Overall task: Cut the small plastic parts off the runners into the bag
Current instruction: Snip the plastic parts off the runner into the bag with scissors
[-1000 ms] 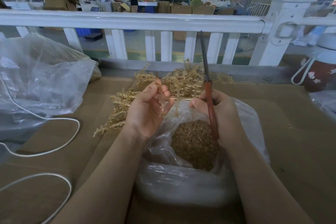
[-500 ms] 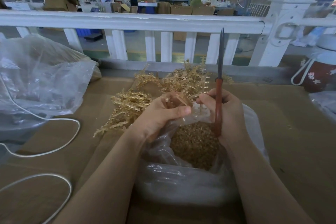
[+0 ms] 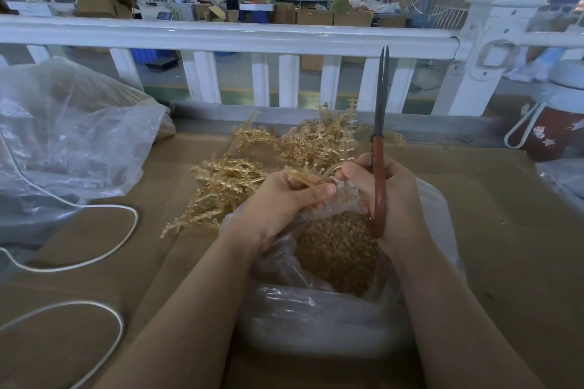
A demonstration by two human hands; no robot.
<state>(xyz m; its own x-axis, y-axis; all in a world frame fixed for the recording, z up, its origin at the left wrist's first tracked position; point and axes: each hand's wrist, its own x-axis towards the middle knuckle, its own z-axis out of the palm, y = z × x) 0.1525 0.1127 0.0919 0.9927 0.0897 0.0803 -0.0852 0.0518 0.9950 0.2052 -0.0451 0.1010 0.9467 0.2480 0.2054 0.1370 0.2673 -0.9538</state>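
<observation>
Nearest you, the clear plastic bag (image 3: 316, 319) sits open on the brown cardboard-covered table (image 3: 505, 246), and it serves as your landmark: inside it lies a heap of small golden cut parts (image 3: 338, 249). Just above the bag's far rim your left hand (image 3: 284, 202) is curled around a golden runner (image 3: 305, 178), thumb pressed along its top. Beside it, over the bag's right side, your right hand (image 3: 388, 196) grips the red-handled scissors (image 3: 378, 167), blades pointing straight up and almost closed; its fingertips also meet the runner where the two hands come together. Beyond the bag, touching its far-left edge, a pile of uncut golden runners (image 3: 284, 155) spreads across the table, one branch (image 3: 350, 126) standing upright. Left of the bag a white cord (image 3: 94, 259) loops over the table, and farther left a large crumpled clear bag (image 3: 69, 136) rests. To the far right of the bag stands a red jug with a white handle (image 3: 550, 133). Behind everything runs a white railing (image 3: 221, 38), with a workshop floor past it.
</observation>
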